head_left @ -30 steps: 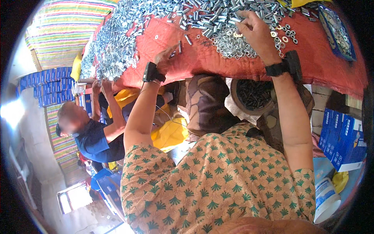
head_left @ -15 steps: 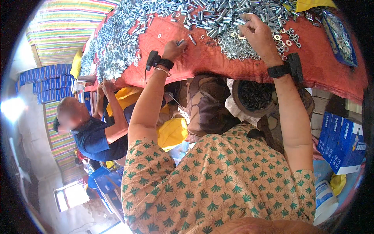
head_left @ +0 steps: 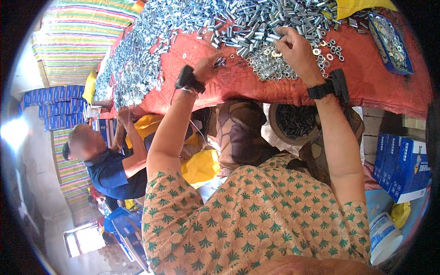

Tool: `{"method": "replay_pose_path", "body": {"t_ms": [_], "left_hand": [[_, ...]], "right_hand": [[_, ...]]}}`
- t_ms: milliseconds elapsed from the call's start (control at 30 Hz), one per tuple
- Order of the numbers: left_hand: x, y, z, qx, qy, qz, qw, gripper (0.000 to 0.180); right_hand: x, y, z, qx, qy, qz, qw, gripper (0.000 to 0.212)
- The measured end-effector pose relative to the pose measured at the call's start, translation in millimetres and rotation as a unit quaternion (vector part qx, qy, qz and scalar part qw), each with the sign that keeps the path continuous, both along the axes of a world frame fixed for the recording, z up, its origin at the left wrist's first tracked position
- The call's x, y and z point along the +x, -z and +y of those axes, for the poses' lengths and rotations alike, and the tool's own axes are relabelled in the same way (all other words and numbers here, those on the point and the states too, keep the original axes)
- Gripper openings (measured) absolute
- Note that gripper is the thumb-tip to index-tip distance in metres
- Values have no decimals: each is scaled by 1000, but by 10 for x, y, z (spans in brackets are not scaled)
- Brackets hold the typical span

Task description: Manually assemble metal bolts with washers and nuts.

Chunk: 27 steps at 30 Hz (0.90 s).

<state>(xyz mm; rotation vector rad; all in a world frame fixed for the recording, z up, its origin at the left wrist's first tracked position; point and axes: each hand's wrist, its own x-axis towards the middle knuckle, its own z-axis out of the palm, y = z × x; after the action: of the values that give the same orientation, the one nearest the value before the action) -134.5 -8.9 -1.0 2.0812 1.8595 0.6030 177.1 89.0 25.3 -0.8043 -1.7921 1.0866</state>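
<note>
My left hand [head_left: 207,68] is low over the red cloth [head_left: 183,75], its fingers smeared by motion. Small metal sleeves [head_left: 220,61] lie at its fingertips; whether it grips one is unclear. My right hand [head_left: 297,54] is at the edge of a heap of shiny metal sleeves [head_left: 256,23], thumb and index finger curled toward each other. Just below them is a pile of small rings and washers [head_left: 270,66]. What the right fingers hold, if anything, cannot be made out. Both wrists wear black strapped devices.
A blue tray of washers [head_left: 390,43] stands at the right. Below the table edge sits a round container of dark pieces [head_left: 295,121]. To the left, a person in a dark shirt [head_left: 112,172] works at the same table. Blue boxes [head_left: 398,167] are stacked at right.
The view has tilted, so the table sits lower in the picture. My left hand has moved toward the loose sleeve beside it. My right hand has shifted slightly left over the pile.
</note>
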Motion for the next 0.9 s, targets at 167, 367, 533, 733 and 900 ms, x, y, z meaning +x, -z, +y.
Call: {"method": "replay_pose_path", "body": {"t_ms": [167, 367, 533, 733, 900], "left_hand": [[-293, 6, 81, -63, -5, 112, 992, 26], [-109, -118, 98, -146, -156, -725, 654, 19], [-80, -46, 238, -177, -177, -696, 673, 20], [-183, 131, 477, 72, -112, 59, 989, 25], [267, -49, 581, -2, -65, 164, 984, 24]], "right_hand": [[-11, -70, -24, -20, -7, 13, 1000, 34], [17, 32, 42, 8, 13, -9, 1000, 34], [-13, -14, 2, 18, 7, -7, 1000, 33], [-86, -69, -34, 29, 4, -8, 1000, 34], [2, 6, 30, 16, 8, -4, 1000, 35]]}}
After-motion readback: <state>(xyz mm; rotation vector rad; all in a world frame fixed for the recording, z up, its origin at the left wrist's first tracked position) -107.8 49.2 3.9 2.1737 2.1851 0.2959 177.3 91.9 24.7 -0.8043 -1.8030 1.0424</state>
